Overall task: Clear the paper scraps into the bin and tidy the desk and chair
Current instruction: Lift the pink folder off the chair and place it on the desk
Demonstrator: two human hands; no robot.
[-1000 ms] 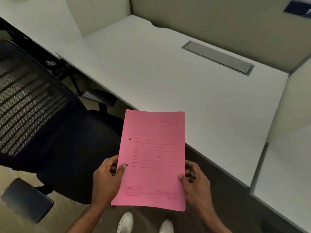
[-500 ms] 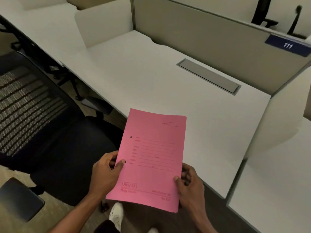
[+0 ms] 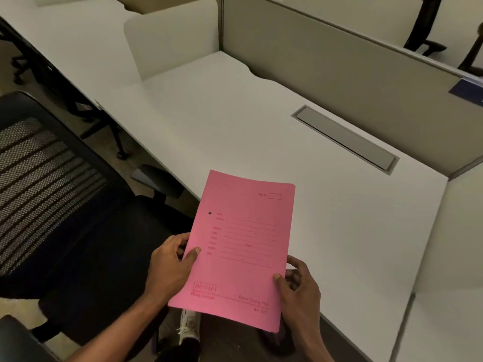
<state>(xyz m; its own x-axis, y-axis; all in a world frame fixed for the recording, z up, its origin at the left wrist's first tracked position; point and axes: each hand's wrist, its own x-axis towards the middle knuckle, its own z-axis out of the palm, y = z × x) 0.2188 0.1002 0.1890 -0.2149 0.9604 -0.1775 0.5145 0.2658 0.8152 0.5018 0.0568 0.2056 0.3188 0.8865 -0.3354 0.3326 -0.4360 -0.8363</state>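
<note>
A pink file folder [image 3: 240, 244] with printed form lines is held flat in front of me, partly over the front edge of the white desk [image 3: 235, 121]. My left hand [image 3: 171, 267] grips its left edge with the thumb on top. My right hand [image 3: 300, 291] grips its lower right corner the same way. A black office chair [image 3: 65, 210] with a mesh back stands to the left of the folder, turned away from the desk. No paper scraps and no bin are in view.
A grey cable flap [image 3: 345, 139] is set into the desk near the back right. Beige partition walls [image 3: 326, 64] close the desk at the back and both sides. Neighbouring white desks lie left and right. My white shoe [image 3: 189, 330] shows below the folder.
The view has swung up and left, showing more of the partition and the left desk. The folder has shifted slightly right over the desk edge, still in both hands.
</note>
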